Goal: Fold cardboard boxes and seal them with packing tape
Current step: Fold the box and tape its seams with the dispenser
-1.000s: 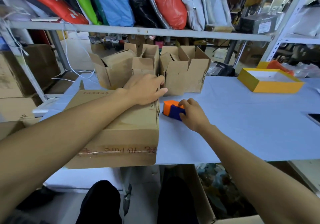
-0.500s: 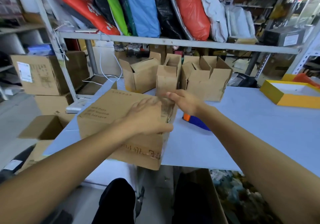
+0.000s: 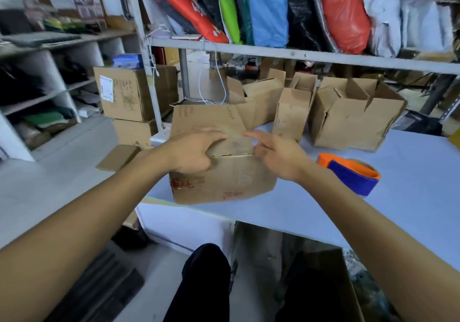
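Moved: right hand (image 3: pixel 278 158) has been shifted nearer, onto the box's right edge, fingers straight.
Left hand (image 3: pixel 191 152): fingers are spread flat on the box (image 3: pixel 224 172).
Box: set at the table's (image 3: pixel 410 209) near-left corner.
Tape dispenser (image 3: pixel 351 173): right, apart.

A pale blue table (image 3: pixel 323 212) is being used as the work surface. A closed cardboard box (image 3: pixel 224 179) is being supported at its near left corner, directly under the fingers of both hands. Just right of the right hand's fingers, an orange and blue tape dispenser (image 3: pixel 351 172) is being carried by the tabletop. Beyond the fingertips, three open-flapped cardboard boxes (image 3: pixel 348 117) are being kept along the far edge.
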